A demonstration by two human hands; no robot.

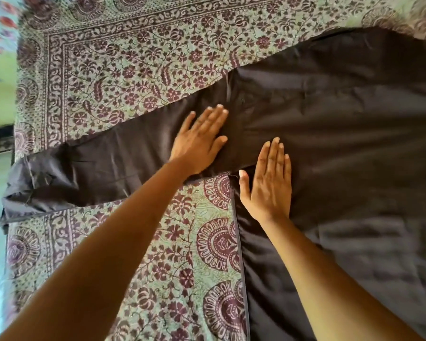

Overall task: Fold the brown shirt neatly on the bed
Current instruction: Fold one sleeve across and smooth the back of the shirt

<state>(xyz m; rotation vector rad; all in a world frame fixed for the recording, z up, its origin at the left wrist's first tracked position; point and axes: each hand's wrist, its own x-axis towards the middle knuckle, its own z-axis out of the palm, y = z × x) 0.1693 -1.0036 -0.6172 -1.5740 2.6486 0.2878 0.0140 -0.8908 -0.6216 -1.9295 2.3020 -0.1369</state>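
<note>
- brown shirt (342,143) lies spread flat on the patterned bedspread (133,70), sleeve (108,163) stretched out from the armpit (231,172)
- left hand (199,141) is flat on the sleeve just outside the armpit, right hand (268,185) flat just inside it, both gripping nothing
- imo sweep creases away from the armpit before folding the sleeve in

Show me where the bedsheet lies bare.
Bare bedsheet lies beyond the sleeve and below it, left of the shirt body, though the left forearm crosses there. Crowded: the armpit, under left hand and right hand.
</note>
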